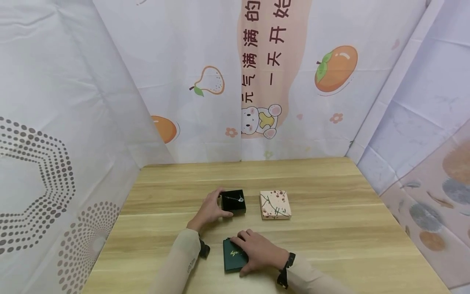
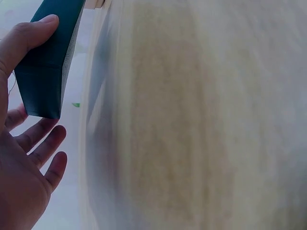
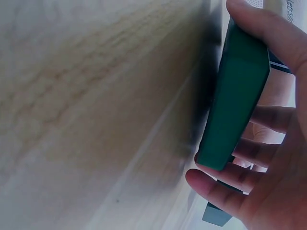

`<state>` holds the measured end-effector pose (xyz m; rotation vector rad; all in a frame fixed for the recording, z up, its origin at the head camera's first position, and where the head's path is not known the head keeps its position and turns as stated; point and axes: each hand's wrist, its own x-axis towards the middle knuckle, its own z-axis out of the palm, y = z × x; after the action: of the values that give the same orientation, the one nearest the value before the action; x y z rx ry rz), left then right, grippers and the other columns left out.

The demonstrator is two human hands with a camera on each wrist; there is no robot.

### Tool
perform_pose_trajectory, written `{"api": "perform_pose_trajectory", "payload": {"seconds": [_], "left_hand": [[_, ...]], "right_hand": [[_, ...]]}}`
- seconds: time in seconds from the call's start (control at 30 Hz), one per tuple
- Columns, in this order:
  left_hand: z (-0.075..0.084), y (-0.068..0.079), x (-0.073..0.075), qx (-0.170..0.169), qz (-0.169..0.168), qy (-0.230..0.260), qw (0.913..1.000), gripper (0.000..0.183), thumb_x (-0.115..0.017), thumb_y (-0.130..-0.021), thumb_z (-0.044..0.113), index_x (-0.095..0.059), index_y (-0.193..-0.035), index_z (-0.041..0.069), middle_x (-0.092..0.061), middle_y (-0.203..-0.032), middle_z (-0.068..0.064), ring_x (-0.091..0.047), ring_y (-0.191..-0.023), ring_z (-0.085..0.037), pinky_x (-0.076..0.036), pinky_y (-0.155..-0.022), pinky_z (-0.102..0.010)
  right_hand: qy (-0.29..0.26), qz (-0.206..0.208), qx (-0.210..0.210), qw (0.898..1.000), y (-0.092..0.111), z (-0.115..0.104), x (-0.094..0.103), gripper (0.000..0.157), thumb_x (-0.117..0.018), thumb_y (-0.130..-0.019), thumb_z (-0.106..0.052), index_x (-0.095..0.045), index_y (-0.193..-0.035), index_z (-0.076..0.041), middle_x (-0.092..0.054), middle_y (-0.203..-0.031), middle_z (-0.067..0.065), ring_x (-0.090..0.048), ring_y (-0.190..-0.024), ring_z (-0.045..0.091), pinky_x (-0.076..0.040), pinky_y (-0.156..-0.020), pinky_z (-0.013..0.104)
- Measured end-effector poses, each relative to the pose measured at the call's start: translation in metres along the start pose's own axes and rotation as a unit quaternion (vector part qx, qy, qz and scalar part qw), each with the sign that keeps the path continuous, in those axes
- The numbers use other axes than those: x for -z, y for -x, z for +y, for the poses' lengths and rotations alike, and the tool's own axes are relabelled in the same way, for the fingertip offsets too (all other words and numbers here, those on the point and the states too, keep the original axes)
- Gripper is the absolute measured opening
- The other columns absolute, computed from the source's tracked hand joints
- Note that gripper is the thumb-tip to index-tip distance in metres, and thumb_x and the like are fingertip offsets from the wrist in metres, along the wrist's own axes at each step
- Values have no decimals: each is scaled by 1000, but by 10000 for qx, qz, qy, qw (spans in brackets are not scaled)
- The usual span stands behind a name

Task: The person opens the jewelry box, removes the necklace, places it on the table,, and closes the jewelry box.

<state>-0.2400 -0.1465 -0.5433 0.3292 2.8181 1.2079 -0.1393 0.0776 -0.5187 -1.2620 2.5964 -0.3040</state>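
Fingers (image 1: 217, 192) on the left hand (image 1: 210, 210) are spread box-wide; I've got them gripping a square dark-green box (image 1: 238, 212), black-lined, silvery necklace (image 1: 240, 200) inside. The right hand (image 1: 258, 251), similarly stretched, grips a gold-lettered dark-green square lid (image 1: 232, 260) at that box's 6 o'clock. Cream floral square box (image 1: 276, 204)'s at 3 o'clock on the wood-grain counter (image 1: 330, 212).

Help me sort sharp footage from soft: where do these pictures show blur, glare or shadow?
Head view: bright, fairly even light, the table washed pale along its near edge; left wrist view: table grain blurred, a dark smear near the dark box; right wrist view: table soft, a dark blurry patch beside the green box, whose edges look crisper.
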Motion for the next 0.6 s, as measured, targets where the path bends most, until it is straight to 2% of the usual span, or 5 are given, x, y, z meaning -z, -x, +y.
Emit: {"api": "perform_pose_trajectory", "payload": {"seconds": [0.23, 0.4, 0.6], "left_hand": [[1, 2, 0, 28, -13, 49, 10000, 94, -89, -67, 39, -41, -144, 14, -49, -143, -12, -45, -130, -35, -38, -104, -58], [-2, 1, -1, 32, 9, 94, 10000, 94, -89, -67, 39, -42, -144, 13, -49, -143, -11, -44, -131, -35, -38, -104, -57], [-2, 1, 1, 6, -53, 68, 10000, 95, -88, -68, 40, -40, -145, 12, -48, -144, -12, -43, -132, -36, -38, -104, -58]], "right_hand": [[213, 130, 58, 9997, 1, 1, -7, 96, -75, -68, -68, -43, -145, -19, -53, -128, 0, -48, -107, 12, -48, -88, 29], [390, 92, 175, 9990, 2, 3, -11, 103, -67, -68, -77, -38, -148, -18, -50, -134, 2, -48, -115, 16, -47, -91, 31], [113, 66, 170, 9998, 4, 1, -6, 91, -61, -79, -73, -39, -148, -18, -52, -136, 4, -50, -121, 19, -47, -97, 36]]}}
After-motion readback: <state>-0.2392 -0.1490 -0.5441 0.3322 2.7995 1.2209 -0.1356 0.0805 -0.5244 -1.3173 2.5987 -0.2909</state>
